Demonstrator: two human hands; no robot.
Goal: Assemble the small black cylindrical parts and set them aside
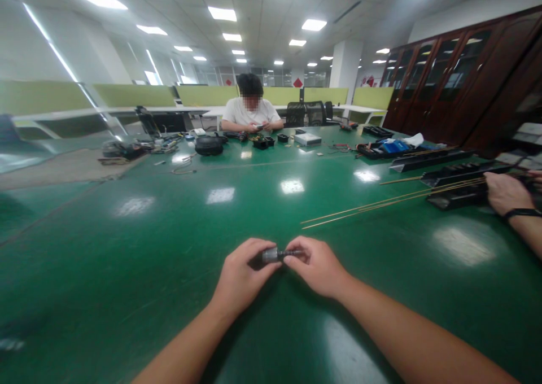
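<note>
Head camera view, looking forward and down: we hold a small dark grey part (270,255) just above a glossy green surface (169,271), low and central before us. It looks like a short, smooth cylinder with a thinner, ridged shaft (281,254) pointing right. Our left hand (239,274) has its thumb and fingers closed around the cylinder; our right hand (319,265) has its fingers pinched on the shaft.

We judge the part stiff, probably metal, and light enough for fingertips, perhaps with most weight in the cylinder. The smooth barrel may slip or roll, so it is best held around its sides; the shaft seems the more delicate end and suits a light pinch. Our fingers hide some of both, so fine detail cannot be told.

Nearest to us, ahead of our right hand, lie the tips of thin brass-coloured rods (398,199). They slant away right, past black channels (449,197), to a co-worker's hand (506,193) with a dark wristband (523,213); reaching that way could knock them. Farther off are a rounded black case (209,144), a white box (307,139), a blue item (393,146) and, opposite, a seated person (243,110) in white.
</note>
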